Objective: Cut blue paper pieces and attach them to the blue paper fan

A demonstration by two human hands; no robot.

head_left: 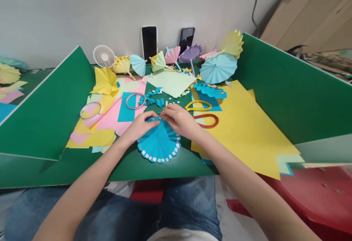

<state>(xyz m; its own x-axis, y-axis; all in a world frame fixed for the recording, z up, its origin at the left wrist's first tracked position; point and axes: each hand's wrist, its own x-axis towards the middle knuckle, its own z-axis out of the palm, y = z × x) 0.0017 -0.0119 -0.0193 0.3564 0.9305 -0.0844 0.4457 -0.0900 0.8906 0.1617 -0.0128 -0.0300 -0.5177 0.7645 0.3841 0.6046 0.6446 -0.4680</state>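
Observation:
A blue pleated paper fan (159, 143) with a white-edged scalloped rim lies on the green table (132, 167) in front of me. My left hand (141, 125) pinches its upper left edge with closed fingers. My right hand (180, 120) rests on its upper right edge, fingers curled and pinching the folds near the top. The fingertips of both hands meet at the fan's top centre.
Yellow scissors (198, 105) and red scissors (207, 120) lie on yellow paper (247, 131) to the right. Two tape rings (135, 100) and pink, yellow and blue sheets lie to the left. Several finished paper umbrellas (218, 68), two phones (149, 43) and a small fan (103, 55) stand at the back.

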